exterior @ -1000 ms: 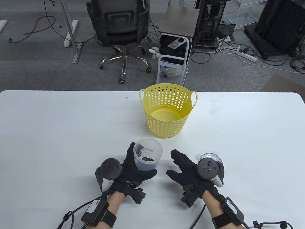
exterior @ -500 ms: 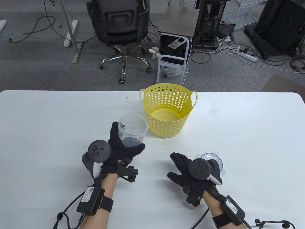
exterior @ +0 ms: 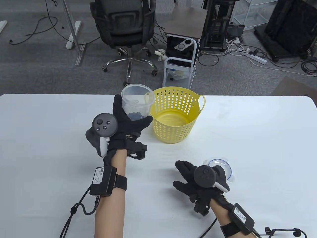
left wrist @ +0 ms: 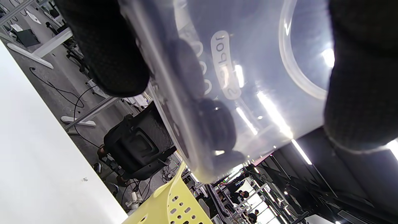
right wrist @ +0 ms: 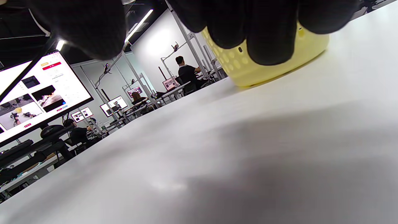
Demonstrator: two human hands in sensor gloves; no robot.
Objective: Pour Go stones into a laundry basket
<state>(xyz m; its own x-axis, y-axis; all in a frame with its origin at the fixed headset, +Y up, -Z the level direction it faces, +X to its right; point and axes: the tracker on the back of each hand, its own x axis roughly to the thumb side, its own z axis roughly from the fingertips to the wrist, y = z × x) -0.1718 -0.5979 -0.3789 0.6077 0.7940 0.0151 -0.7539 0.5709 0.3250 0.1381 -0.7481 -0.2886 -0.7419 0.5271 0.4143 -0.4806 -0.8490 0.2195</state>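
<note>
plastics, knit cloth and a matt white top

the cup [exterior: 136, 101] was clear, glossy plastic, catching bright highlights in the left wrist view, with dark, smooth go stones [exterior: 135, 115] showing through its wall. the laundry basket [exterior: 176, 116] was yellow perforated plastic with a soft sheen. both gloves were matt black knit, their fingers [right wrist: 267, 34] finely textured. the tabletop [exterior: 247, 138] was smooth matt white, and the lid [exterior: 224, 165] was thin translucent plastic.

An office-style robotics lab: grey carpet, a black swivel chair [exterior: 125, 29] beyond the white table [exterior: 49, 138], floor cables [exterior: 250, 55], far rows of workstations with monitors [right wrist: 40, 90] and seated staff [right wrist: 186, 74].
</note>
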